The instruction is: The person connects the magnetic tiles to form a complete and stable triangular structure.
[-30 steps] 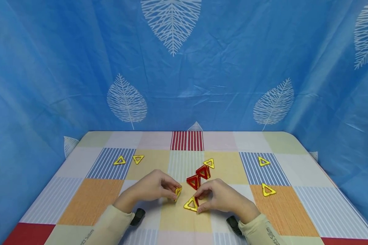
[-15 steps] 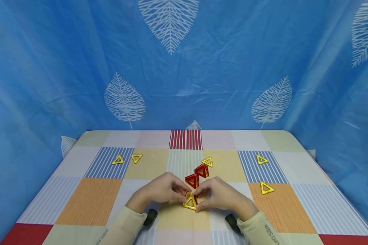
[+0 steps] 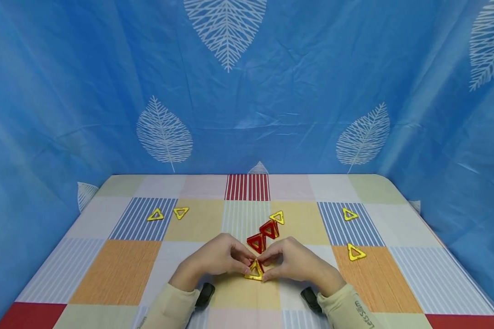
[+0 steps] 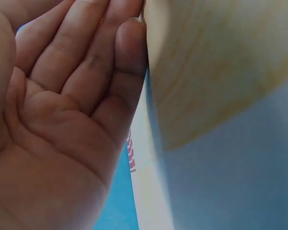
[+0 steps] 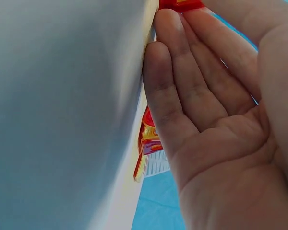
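Note:
In the head view, my left hand point(image 3: 216, 257) and right hand point(image 3: 293, 258) meet low over the tablecloth at the middle. Between their thumbs and fingertips they pinch a small cluster of triangular magnetic tiles, a yellow tile point(image 3: 253, 277) facing me. A bit of red shows behind it on the right; the fingers hide the rest. A red tile point(image 5: 182, 5) appears at my right fingertips in the right wrist view. The left wrist view shows my left palm and fingers point(image 4: 72, 62), the tiles mostly out of sight. Just beyond the hands stand two red-faced tile clusters point(image 3: 253, 237).
A yellow tile point(image 3: 281, 219) touches or lies close to the farther red cluster. Two yellow tiles point(image 3: 155, 219) lie at the back left, and two more yellow tiles point(image 3: 356, 258) on the right. A blue leaf-print curtain point(image 3: 247, 114) rises behind the patchwork-patterned table point(image 3: 206, 187).
My left hand has moved right, bringing its yellow tile against the tiles in my right hand. The right hand has hardly moved. The view has shifted slightly.

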{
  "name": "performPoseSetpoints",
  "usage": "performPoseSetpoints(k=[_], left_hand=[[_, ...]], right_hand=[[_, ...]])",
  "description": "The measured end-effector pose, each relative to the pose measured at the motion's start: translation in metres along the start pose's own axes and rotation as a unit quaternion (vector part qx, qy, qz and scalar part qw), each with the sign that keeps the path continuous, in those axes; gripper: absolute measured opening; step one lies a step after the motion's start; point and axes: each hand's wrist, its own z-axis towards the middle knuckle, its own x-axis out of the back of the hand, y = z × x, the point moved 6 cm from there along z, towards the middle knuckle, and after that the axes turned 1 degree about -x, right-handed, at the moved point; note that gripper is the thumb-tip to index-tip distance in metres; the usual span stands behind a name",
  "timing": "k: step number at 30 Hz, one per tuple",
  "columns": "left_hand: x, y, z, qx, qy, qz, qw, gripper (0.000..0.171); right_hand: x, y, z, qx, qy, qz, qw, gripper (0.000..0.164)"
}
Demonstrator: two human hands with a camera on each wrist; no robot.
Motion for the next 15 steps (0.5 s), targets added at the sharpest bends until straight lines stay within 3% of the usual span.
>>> performPoseSetpoints(k=[15], left_hand=[[-0.0005,0.0075,0.0002,-0.014,-0.002,0.017,0.9998,0.024]], right_hand=[[-0.0013,0.0004,-0.0009,-0.024,-0.004,0.04,0.999,0.034]])
